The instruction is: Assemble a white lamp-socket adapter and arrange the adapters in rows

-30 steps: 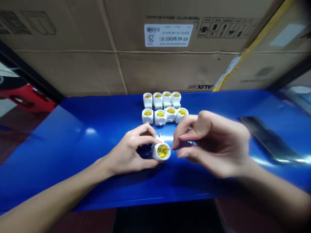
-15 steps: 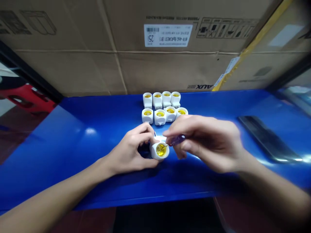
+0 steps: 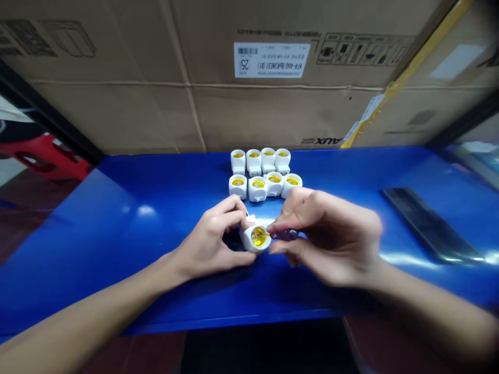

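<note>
My left hand (image 3: 218, 234) grips a white lamp socket (image 3: 247, 239) with a yellow metal lining, thumb below and fingers around its far side. The socket's round opening is tilted up and to the right. In my right hand (image 3: 331, 234) is a small screwdriver (image 3: 286, 235) with a dark reddish-purple handle, pinched between thumb and fingers. Its thin shaft points left into the socket's opening; I cannot make out what the tip touches. Beyond my hands, several similar white lamp sockets (image 3: 257, 191) stand in two rows, their yellow-lined openings facing up.
The blue shelf (image 3: 175, 182) carries a long black object (image 3: 431, 223) on its right side. A large cardboard box (image 3: 128, 114) with a white label rises along the back. Past the left edge stands a red plastic stool (image 3: 42, 158).
My right thumb and fingers have shifted their hold around the screwdriver handle, which now lies more level. The left hand and its socket have hardly moved.
</note>
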Demonstrator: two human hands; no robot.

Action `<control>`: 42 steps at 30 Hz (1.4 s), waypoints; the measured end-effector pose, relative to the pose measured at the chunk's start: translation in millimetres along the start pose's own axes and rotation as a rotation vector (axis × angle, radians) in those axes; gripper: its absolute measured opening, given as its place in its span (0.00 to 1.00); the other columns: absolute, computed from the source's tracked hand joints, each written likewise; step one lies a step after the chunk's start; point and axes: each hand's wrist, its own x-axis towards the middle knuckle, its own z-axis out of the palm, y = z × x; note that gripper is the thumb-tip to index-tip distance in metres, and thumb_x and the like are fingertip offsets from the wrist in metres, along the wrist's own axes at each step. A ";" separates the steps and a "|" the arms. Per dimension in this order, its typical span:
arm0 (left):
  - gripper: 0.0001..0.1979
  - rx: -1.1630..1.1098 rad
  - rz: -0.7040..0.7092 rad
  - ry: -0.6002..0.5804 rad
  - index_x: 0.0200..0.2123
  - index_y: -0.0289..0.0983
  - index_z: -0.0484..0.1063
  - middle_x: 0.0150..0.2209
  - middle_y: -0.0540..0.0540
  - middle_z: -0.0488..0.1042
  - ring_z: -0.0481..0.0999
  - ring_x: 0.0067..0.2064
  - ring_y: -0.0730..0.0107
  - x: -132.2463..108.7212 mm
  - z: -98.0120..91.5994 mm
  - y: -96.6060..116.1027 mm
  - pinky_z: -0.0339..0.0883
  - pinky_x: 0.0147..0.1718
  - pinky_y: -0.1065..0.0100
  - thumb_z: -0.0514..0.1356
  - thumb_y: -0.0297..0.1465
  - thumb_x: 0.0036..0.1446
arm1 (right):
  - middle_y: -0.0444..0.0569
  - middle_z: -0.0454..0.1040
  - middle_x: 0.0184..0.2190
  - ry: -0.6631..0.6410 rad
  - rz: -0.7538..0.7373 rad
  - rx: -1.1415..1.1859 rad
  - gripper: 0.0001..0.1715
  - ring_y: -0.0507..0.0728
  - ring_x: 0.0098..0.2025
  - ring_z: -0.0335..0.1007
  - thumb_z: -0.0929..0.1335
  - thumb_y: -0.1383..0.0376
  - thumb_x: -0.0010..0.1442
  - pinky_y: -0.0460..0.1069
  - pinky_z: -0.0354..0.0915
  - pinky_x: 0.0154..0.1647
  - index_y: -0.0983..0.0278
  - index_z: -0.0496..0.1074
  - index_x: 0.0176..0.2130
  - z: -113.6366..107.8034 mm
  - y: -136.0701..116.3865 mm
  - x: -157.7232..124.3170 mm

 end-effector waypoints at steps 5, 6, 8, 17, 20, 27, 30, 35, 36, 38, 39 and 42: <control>0.10 0.038 0.022 0.016 0.32 0.38 0.71 0.37 0.49 0.70 0.72 0.36 0.68 -0.1 0.8 -0.2 0.69 0.34 0.66 0.71 0.27 0.51 | 0.41 0.66 0.26 0.123 0.067 -0.111 0.18 0.53 0.24 0.63 0.77 0.67 0.62 0.50 0.63 0.22 0.56 0.64 0.32 8.1 4.7 -2.9; 0.11 0.052 0.026 0.020 0.32 0.38 0.71 0.37 0.49 0.70 0.73 0.37 0.67 -0.2 1.0 -0.9 0.70 0.35 0.65 0.71 0.28 0.51 | 0.41 0.66 0.27 0.122 0.089 -0.124 0.19 0.53 0.25 0.63 0.76 0.65 0.63 0.50 0.63 0.22 0.56 0.63 0.33 7.0 4.9 -2.3; 0.12 0.093 0.037 0.027 0.34 0.39 0.72 0.41 0.46 0.73 0.75 0.42 0.62 -0.2 1.1 -2.6 0.72 0.40 0.61 0.73 0.29 0.50 | 0.42 0.67 0.28 0.072 0.104 -0.182 0.17 0.54 0.27 0.65 0.75 0.62 0.66 0.50 0.64 0.26 0.56 0.63 0.34 0.9 4.2 0.4; 0.17 0.168 -0.020 -0.096 0.44 0.40 0.74 0.43 0.47 0.81 0.80 0.47 0.57 0.6 -8.2 -10.4 0.72 0.51 0.56 0.73 0.38 0.55 | 0.49 0.75 0.35 -0.455 -0.123 -0.931 0.10 0.54 0.29 0.64 0.64 0.64 0.75 0.51 0.54 0.30 0.62 0.72 0.40 -36.4 -3.6 14.1; 0.20 0.133 -0.039 -0.122 0.44 0.39 0.74 0.42 0.47 0.80 0.80 0.43 0.61 2.2 -15.7 -16.1 0.73 0.44 0.61 0.74 0.42 0.56 | 0.50 0.74 0.37 -0.518 -0.212 -1.071 0.09 0.56 0.30 0.63 0.65 0.67 0.74 0.52 0.53 0.32 0.63 0.72 0.39 -38.2 -3.2 13.9; 0.16 0.146 0.018 -0.196 0.46 0.39 0.73 0.47 0.43 0.78 0.79 0.46 0.61 3.7 -33.6 -22.0 0.74 0.44 0.62 0.72 0.37 0.60 | 0.51 0.75 0.31 -0.602 -0.310 -1.132 0.15 0.57 0.29 0.63 0.64 0.74 0.72 0.55 0.52 0.33 0.65 0.74 0.35 -25.2 -2.6 5.8; 0.12 0.186 0.042 -0.231 0.45 0.40 0.74 0.47 0.43 0.76 0.77 0.49 0.59 3.8 -40.1 -20.4 0.74 0.45 0.62 0.69 0.36 0.62 | 0.48 0.73 0.27 -0.585 -0.112 -1.028 0.19 0.54 0.24 0.58 0.62 0.70 0.75 0.54 0.48 0.30 0.64 0.73 0.33 -11.8 1.8 1.6; 0.15 0.233 -0.006 -0.325 0.47 0.39 0.74 0.47 0.43 0.74 0.76 0.45 0.62 6.7 -51.2 -20.0 0.74 0.41 0.65 0.67 0.41 0.63 | 0.46 0.73 0.24 -0.566 0.263 -0.834 0.24 0.53 0.23 0.60 0.59 0.59 0.80 0.52 0.48 0.28 0.65 0.72 0.35 -0.5 10.5 5.0; 0.15 0.232 -0.022 -0.345 0.47 0.39 0.74 0.47 0.44 0.74 0.76 0.44 0.63 7.5 -53.1 -20.5 0.73 0.40 0.66 0.67 0.42 0.63 | 0.47 0.75 0.26 -0.600 0.257 -0.856 0.23 0.53 0.23 0.60 0.60 0.58 0.79 0.51 0.46 0.28 0.65 0.73 0.37 -0.4 11.5 5.9; 0.16 0.228 -0.037 -0.364 0.46 0.40 0.74 0.47 0.44 0.74 0.76 0.44 0.62 8.7 -55.9 -22.0 0.73 0.39 0.66 0.69 0.43 0.61 | 0.50 0.78 0.31 -0.665 0.169 -0.955 0.17 0.53 0.23 0.60 0.62 0.60 0.78 0.52 0.42 0.27 0.66 0.73 0.40 -0.7 12.2 6.3; 0.17 0.229 -0.035 -0.366 0.46 0.40 0.74 0.47 0.44 0.74 0.76 0.44 0.62 9.1 -56.6 -23.0 0.72 0.40 0.66 0.69 0.43 0.60 | 0.52 0.78 0.33 -0.689 0.115 -1.011 0.15 0.53 0.23 0.60 0.62 0.64 0.77 0.52 0.40 0.27 0.67 0.74 0.41 -0.5 11.8 5.6; 0.17 0.244 -0.006 -0.377 0.46 0.39 0.73 0.46 0.44 0.75 0.76 0.44 0.62 9.2 -56.2 -25.7 0.71 0.42 0.65 0.70 0.42 0.60 | 0.55 0.78 0.33 -0.705 0.033 -1.076 0.16 0.53 0.23 0.60 0.61 0.72 0.74 0.53 0.38 0.28 0.68 0.74 0.37 2.8 10.2 1.4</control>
